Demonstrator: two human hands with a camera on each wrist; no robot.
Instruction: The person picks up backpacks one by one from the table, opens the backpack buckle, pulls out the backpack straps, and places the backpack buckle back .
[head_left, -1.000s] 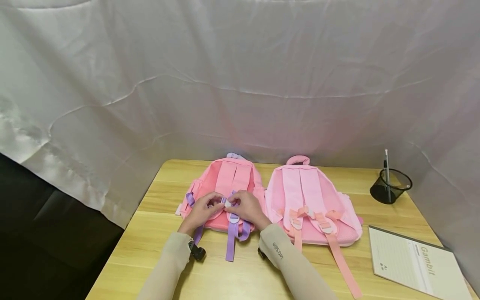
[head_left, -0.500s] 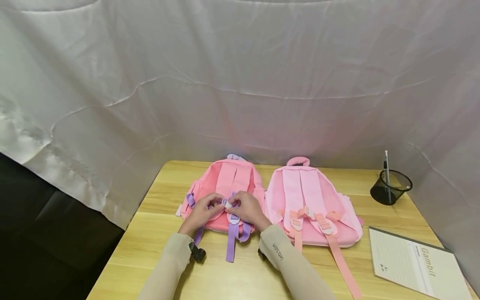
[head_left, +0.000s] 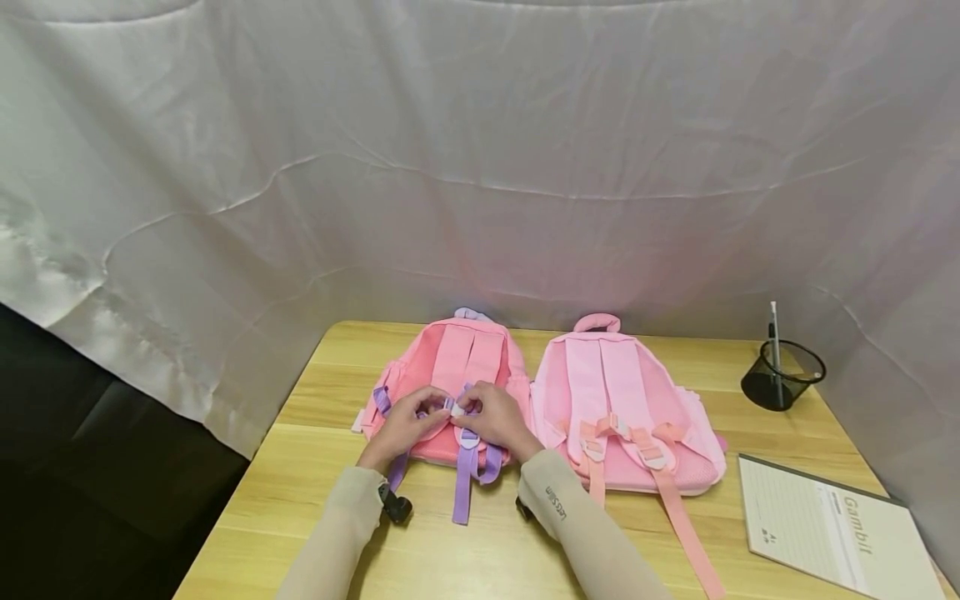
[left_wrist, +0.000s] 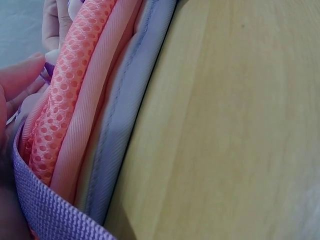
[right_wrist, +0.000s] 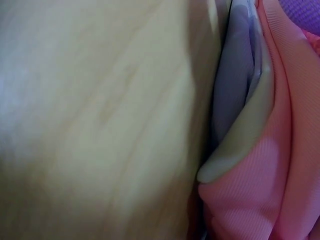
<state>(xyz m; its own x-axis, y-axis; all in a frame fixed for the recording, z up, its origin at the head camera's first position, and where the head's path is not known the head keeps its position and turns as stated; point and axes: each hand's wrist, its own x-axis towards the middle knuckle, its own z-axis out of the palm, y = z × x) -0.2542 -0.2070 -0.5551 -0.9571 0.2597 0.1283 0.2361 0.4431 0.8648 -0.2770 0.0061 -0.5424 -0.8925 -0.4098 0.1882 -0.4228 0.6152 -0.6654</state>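
A coral-pink backpack (head_left: 429, 357) with purple straps (head_left: 462, 487) lies back side up on the table. Above its lower middle both hands meet at a small white buckle (head_left: 457, 409) on purple webbing. My left hand (head_left: 405, 423) pinches the webbing and the buckle's left side between thumb and fingers. From the other side, my right hand (head_left: 497, 414) pinches the buckle's right side. In the left wrist view the left thumb (left_wrist: 20, 75) shows beside the coral mesh padding (left_wrist: 75, 75), with a purple strap (left_wrist: 47, 207) below. The right wrist view shows the backpack's side (right_wrist: 250, 195), no hand.
A lighter pink backpack (head_left: 667, 379) with peach straps lies close on the right. Farther right are a tilted black mesh pen holder (head_left: 767, 390) with pens and a notebook (head_left: 832, 521). A grey curtain (head_left: 525, 167) hangs behind the wooden table (head_left: 315, 408).
Both hands stay at the white buckle with hardly any movement. The whole head view shifts very slightly; the backpacks stay where they were.
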